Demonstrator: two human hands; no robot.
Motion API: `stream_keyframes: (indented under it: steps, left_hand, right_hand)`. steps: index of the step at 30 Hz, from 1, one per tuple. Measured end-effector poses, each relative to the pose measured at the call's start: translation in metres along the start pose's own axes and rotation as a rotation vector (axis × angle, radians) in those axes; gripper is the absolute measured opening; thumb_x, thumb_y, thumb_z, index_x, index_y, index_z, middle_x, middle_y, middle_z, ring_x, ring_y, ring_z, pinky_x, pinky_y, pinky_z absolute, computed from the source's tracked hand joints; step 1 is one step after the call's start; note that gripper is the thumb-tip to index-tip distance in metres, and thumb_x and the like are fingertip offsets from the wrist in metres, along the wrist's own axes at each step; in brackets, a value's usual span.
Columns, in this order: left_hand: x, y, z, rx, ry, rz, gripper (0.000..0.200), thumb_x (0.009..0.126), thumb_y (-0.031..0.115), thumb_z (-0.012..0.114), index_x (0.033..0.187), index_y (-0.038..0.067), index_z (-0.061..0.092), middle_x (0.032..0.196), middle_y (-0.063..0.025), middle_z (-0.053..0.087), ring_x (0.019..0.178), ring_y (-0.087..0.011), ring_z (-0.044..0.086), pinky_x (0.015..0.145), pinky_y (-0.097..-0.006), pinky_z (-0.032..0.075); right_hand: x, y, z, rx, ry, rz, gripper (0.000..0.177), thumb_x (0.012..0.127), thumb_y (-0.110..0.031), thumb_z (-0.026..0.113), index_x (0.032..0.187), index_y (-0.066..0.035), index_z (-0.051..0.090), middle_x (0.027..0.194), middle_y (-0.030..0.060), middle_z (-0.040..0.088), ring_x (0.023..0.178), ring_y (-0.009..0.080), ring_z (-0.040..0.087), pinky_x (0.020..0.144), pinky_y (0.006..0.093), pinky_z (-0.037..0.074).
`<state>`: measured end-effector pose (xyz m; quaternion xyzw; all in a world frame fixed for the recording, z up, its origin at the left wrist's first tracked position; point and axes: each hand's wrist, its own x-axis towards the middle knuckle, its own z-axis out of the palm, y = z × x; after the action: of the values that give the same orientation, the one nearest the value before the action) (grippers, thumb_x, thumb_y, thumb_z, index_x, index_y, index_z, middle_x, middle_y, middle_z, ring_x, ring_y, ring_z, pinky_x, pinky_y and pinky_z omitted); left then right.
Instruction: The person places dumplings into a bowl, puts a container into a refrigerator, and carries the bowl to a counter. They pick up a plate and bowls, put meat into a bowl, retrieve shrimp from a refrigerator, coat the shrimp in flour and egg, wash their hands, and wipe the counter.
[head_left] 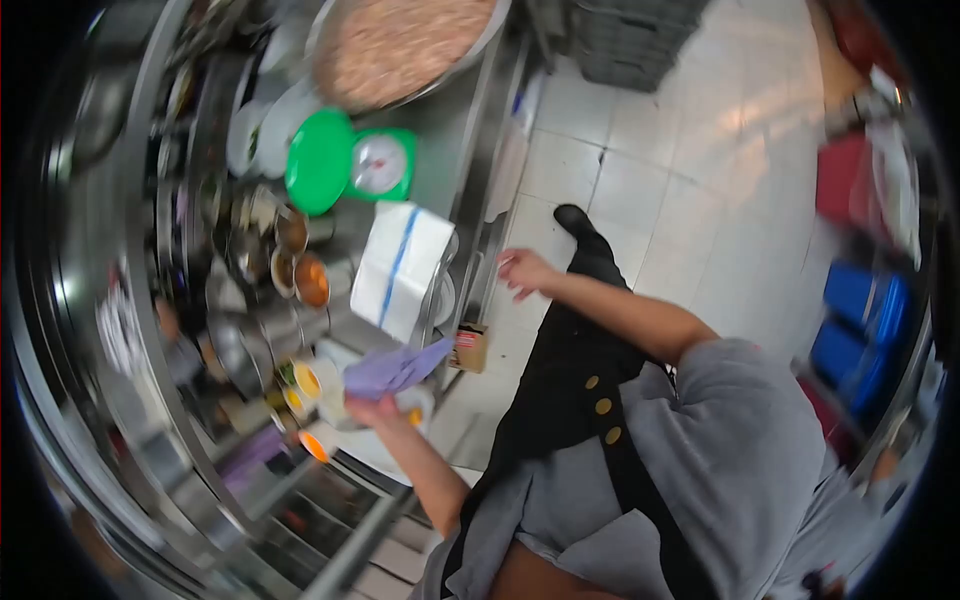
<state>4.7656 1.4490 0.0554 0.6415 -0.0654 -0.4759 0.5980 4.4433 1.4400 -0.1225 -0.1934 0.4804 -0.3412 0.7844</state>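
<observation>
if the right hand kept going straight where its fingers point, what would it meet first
The right hand would probably meet the steel counter at its edge, near the blue-striped white cloth, though depth is unclear.

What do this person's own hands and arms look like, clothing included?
The left hand and right hand are both ungloved, and no watch or bracelet is visible, though blur hides fine detail. A grey short sleeve covers the right upper arm, leaving the forearm bare. The left forearm is bare too; its sleeve isn't clear.
</observation>
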Motion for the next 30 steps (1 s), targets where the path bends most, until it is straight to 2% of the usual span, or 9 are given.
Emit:
stream_keyframes:
  steps: [1,3,4,6,8,13,17,19,30]
  left_hand:
    - [0.013,0.017,0.009,0.08,0.045,0.089,0.047,0.088,0.029,0.029,0.118,-0.001,0.05,0.121,-0.0214,0.053,0.108,-0.0392,0.053,0.097,-0.053,0.04]
    - [0.095,0.031,-0.028,0.156,-0.256,0.213,0.047,0.082,0.027,0.041,0.118,-0.003,0.05,0.121,-0.0238,0.051,0.112,-0.04,0.05,0.097,-0.0501,0.04]
    - [0.107,0.025,-0.022,0.176,-0.268,0.218,0.047,0.082,0.027,0.041,0.118,-0.003,0.05,0.121,-0.0238,0.051,0.112,-0.04,0.05,0.097,-0.0501,0.04]
    - [0.114,0.014,-0.017,1.991,0.036,0.546,0.053,0.072,0.022,0.054,0.117,-0.007,0.049,0.125,-0.0278,0.047,0.117,-0.0412,0.044,0.101,-0.0456,0.037]
    - [0.154,-0.002,-0.042,2.028,-0.281,0.719,0.06,0.065,0.016,0.059,0.117,-0.011,0.047,0.131,-0.0309,0.039,0.123,-0.0423,0.037,0.106,-0.0426,0.03]
    - [0.135,-0.015,-0.023,1.945,-0.155,0.465,0.065,0.068,0.016,0.061,0.123,-0.01,0.038,0.135,-0.0303,0.034,0.129,-0.0407,0.029,0.11,-0.0406,0.023]
    - [0.139,-0.014,-0.029,1.733,-0.084,0.635,0.059,0.061,0.007,0.067,0.115,-0.005,0.044,0.122,-0.0269,0.044,0.118,-0.0417,0.04,0.102,-0.0416,0.034]
    - [0.135,-0.009,-0.012,1.722,-0.039,0.551,0.059,0.06,0.006,0.066,0.114,-0.005,0.044,0.121,-0.0273,0.045,0.117,-0.0425,0.041,0.101,-0.0422,0.036]
    - [0.131,-0.017,-0.011,1.688,0.022,0.587,0.055,0.063,0.004,0.064,0.113,-0.005,0.046,0.124,-0.0283,0.044,0.115,-0.0437,0.044,0.099,-0.041,0.039]
  right_hand:
    - [0.014,-0.008,-0.024,-0.017,0.142,0.125,0.045,0.074,-0.005,0.059,0.117,-0.006,0.048,0.087,0.0074,0.056,0.07,0.0179,0.058,0.052,0.034,0.054]
    - [0.06,0.007,-0.065,-0.041,0.201,0.1,0.043,0.072,-0.005,0.061,0.114,-0.006,0.05,0.081,0.0069,0.056,0.067,0.0177,0.059,0.047,0.0323,0.05]
    - [0.086,0.009,-0.075,-0.018,0.201,0.096,0.043,0.072,-0.005,0.061,0.114,-0.006,0.05,0.081,0.0069,0.056,0.067,0.0177,0.059,0.047,0.0323,0.05]
    - [0.146,0.005,-0.083,-0.181,0.216,0.013,0.037,0.073,-0.004,0.058,0.11,-0.007,0.052,0.074,0.0058,0.054,0.063,0.017,0.058,0.045,0.0321,0.047]
    - [0.247,0.024,-0.101,-0.122,0.295,-0.166,0.034,0.074,-0.009,0.059,0.108,-0.006,0.054,0.078,0.0096,0.057,0.068,0.0193,0.058,0.055,0.0362,0.049]
    - [0.345,-0.054,-0.106,-0.762,0.456,-0.503,0.035,0.075,-0.009,0.058,0.11,-0.005,0.052,0.081,0.0109,0.057,0.07,0.0209,0.059,0.058,0.0378,0.05]
    - [0.367,-0.082,-0.126,-1.022,0.47,-0.452,0.036,0.076,-0.009,0.056,0.111,-0.004,0.051,0.084,0.0119,0.058,0.073,0.0221,0.06,0.059,0.039,0.05]
    - [0.367,-0.087,-0.134,-1.104,0.488,-0.395,0.036,0.077,-0.009,0.056,0.112,-0.003,0.051,0.085,0.0124,0.058,0.074,0.0227,0.06,0.06,0.0397,0.05]
    - [0.372,-0.083,-0.136,-1.212,0.518,-0.346,0.037,0.08,-0.009,0.052,0.116,-0.001,0.047,0.093,0.0151,0.058,0.079,0.0261,0.062,0.065,0.0432,0.051]
